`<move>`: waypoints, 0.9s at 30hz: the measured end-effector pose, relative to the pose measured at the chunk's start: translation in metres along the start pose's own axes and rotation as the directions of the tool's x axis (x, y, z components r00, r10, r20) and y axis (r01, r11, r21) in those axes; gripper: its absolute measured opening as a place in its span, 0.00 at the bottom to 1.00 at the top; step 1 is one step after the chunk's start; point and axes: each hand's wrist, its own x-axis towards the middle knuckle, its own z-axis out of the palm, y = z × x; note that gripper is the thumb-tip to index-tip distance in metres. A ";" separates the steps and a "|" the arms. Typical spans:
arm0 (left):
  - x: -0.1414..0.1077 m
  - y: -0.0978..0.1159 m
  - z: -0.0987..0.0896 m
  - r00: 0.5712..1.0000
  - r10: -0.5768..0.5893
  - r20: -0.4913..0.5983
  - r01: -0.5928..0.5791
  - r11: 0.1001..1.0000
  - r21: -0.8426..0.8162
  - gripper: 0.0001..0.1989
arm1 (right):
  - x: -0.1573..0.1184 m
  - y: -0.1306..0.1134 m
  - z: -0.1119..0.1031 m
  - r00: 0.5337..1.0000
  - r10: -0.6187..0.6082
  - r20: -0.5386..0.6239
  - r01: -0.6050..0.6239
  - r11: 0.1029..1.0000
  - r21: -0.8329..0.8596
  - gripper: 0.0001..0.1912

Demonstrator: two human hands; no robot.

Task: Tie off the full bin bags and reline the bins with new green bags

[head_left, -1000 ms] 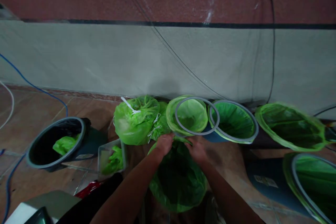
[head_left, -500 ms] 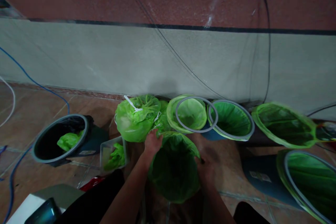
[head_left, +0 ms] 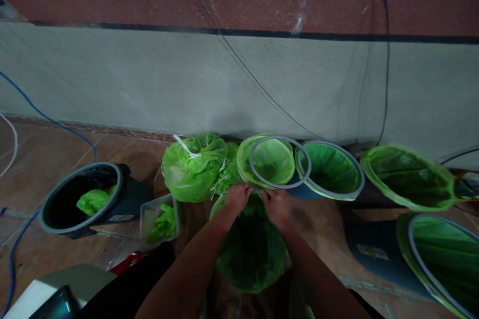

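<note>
In front of me stands a bin lined with a green plastic bag, its mouth facing up and its inside dark. My left hand and my right hand are close together at the far edge of that bag, fingers closed on its rim. Just beyond them a grey ring rests over a second bin with a pale green liner. To the left of this sits a tied, filled green bag with a white string. The lower body of the near bin is mostly hidden.
To the right are more green-lined bins, one with a loose liner edge and one tilted bin. At left lie a dark bin and a clear box holding green plastic. A wall with hanging cables runs behind.
Both hands have moved from the left and right sides of the bag's rim to its far edge, coming together there. The view has shifted slightly.
</note>
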 end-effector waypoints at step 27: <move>-0.056 -0.039 -0.038 0.911 -0.367 -0.190 0.320 0.917 -0.237 0.31 | -0.053 0.032 -0.005 0.960 0.275 0.047 -0.279 0.949 0.148 0.13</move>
